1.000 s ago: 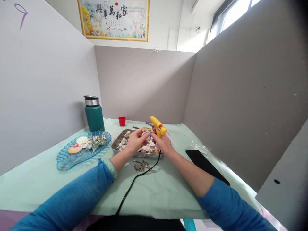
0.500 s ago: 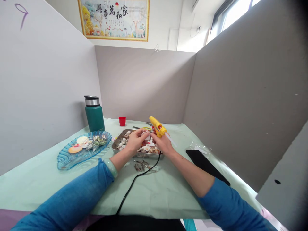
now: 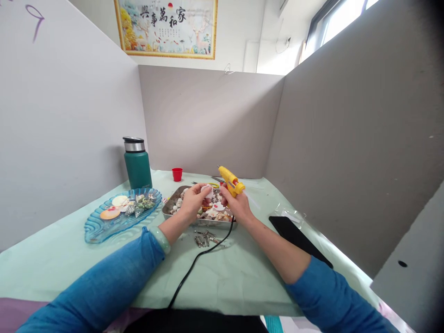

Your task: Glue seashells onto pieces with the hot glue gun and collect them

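Note:
Between the fingers of my left hand (image 3: 193,202) is a small whitish piece that looks like a shell (image 3: 208,190). My right hand (image 3: 237,204) is wrapped round a yellow glue gun (image 3: 230,179), whose nozzle points up and away to the left. A clear glue stick sticks out of its back, and a black cord (image 3: 194,263) runs from it down to the table's front edge. Both hands are over a metal tray (image 3: 218,222) of shells and small stones, partly hidden by them. My right fingertips are a little apart from the whitish piece.
A blue glass dish (image 3: 95,230) with shells stands left, by a green bottle (image 3: 137,166). Behind the tray are a red cup (image 3: 177,174) and yellow-handled scissors (image 3: 212,185). Small metal clips (image 3: 204,238) lie in front; a black flat pad (image 3: 300,240) lies right.
My right hand and the glue gun have drawn slightly right, away from my left fingers. The left hand keeps the whitish piece, moved slightly left and up. The view has shifted a little.

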The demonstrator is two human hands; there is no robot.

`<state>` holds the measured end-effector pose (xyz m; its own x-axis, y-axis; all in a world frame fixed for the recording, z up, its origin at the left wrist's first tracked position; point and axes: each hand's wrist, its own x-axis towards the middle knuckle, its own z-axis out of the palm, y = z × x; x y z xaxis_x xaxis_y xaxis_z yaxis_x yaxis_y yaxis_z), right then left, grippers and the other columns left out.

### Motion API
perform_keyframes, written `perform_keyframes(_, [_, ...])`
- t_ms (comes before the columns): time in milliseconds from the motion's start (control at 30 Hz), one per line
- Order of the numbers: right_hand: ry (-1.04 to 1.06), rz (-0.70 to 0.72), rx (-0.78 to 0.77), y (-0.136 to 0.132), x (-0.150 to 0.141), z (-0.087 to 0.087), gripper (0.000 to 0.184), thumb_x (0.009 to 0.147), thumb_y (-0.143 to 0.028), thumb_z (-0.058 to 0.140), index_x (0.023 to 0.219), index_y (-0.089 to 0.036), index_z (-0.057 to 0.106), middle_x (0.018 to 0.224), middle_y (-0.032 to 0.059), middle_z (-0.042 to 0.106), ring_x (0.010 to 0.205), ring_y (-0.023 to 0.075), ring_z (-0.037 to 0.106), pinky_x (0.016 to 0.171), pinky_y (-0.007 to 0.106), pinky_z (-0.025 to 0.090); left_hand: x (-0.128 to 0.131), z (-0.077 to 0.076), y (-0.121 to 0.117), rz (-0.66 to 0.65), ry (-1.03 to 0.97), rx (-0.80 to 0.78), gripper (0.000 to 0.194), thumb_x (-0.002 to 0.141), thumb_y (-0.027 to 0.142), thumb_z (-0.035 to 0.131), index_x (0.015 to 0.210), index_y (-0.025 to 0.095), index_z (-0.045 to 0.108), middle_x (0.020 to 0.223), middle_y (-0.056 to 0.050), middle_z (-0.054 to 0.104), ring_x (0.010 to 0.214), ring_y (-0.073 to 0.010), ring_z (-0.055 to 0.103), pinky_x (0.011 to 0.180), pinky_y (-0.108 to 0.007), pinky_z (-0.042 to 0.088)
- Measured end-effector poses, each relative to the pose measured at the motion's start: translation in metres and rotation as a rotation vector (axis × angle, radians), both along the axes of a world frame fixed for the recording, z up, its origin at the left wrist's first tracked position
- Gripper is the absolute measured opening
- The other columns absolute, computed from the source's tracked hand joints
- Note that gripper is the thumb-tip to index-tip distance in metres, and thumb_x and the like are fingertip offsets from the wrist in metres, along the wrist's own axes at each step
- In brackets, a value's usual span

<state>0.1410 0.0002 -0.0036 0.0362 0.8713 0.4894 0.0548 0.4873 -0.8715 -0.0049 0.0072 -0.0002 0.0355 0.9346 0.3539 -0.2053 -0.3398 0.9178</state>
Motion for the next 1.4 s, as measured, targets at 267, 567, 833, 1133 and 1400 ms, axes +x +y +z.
perform_keyframes(267, [-0.152, 0.182, -0.045, 0.003, 0.015, 0.005, 0.047, 0.079, -0.059, 0.053, 0.061, -0.016, 0.059, 0.042, 0.0001, 0.053, 0.039, 0.0102, 0.049, 0.045, 0.022, 0.041, -0.014, 0.006, 0.015, 0.123, -0.062, 0.023, 0.036, 0.062, 0.039, 0.072, 0.086, 0.014, 0.061, 0.067, 0.001, 0.06, 0.048, -0.0077, 0.05, 0.045, -0.02, 0.041])
perform_keyframes(567, [-0.256, 0.241, -0.039, -0.003, 0.012, 0.0, 0.042, 0.077, -0.056, 0.057, 0.06, -0.017, 0.059, 0.043, -0.0013, 0.053, 0.036, 0.0097, 0.046, 0.039, 0.022, 0.038, -0.023, 0.003, 0.026, 0.15, -0.115, 0.027, 0.037, 0.062, 0.038, 0.072, 0.089, 0.015, 0.06, 0.071, 0.001, 0.061, 0.048, -0.0069, 0.051, 0.046, -0.02, 0.043])
perform_keyframes(833, [-0.241, 0.207, -0.069, 0.005, 0.011, -0.005, 0.039, 0.076, -0.055, 0.059, 0.078, -0.017, 0.065, 0.063, 0.003, 0.065, 0.045, 0.0115, 0.054, 0.041, 0.023, 0.042, -0.023, 0.002, 0.026, 0.151, -0.121, 0.04, 0.036, 0.063, 0.037, 0.072, 0.088, 0.014, 0.06, 0.07, 0.001, 0.06, 0.048, -0.0069, 0.05, 0.045, -0.02, 0.043])
perform_keyframes(1133, [-0.298, 0.119, -0.047, 0.005, 0.011, -0.008, 0.043, 0.075, -0.059, 0.058, 0.06, -0.019, 0.057, 0.043, -0.0017, 0.052, 0.042, 0.0117, 0.048, 0.045, 0.025, 0.04, -0.022, 0.002, 0.025, 0.168, -0.118, 0.034, 0.036, 0.062, 0.037, 0.072, 0.088, 0.014, 0.061, 0.069, 0.001, 0.06, 0.048, -0.0076, 0.051, 0.044, -0.02, 0.042])
perform_keyframes(1400, [-0.299, 0.143, -0.063, 0.002, 0.009, -0.006, 0.042, 0.074, -0.059, 0.059, 0.062, -0.019, 0.057, 0.044, -0.0023, 0.051, 0.041, 0.012, 0.047, 0.043, 0.026, 0.039, -0.022, 0.001, 0.027, 0.172, -0.103, 0.039, 0.036, 0.062, 0.038, 0.072, 0.088, 0.015, 0.061, 0.07, 0.001, 0.061, 0.047, -0.0071, 0.051, 0.045, -0.02, 0.043])
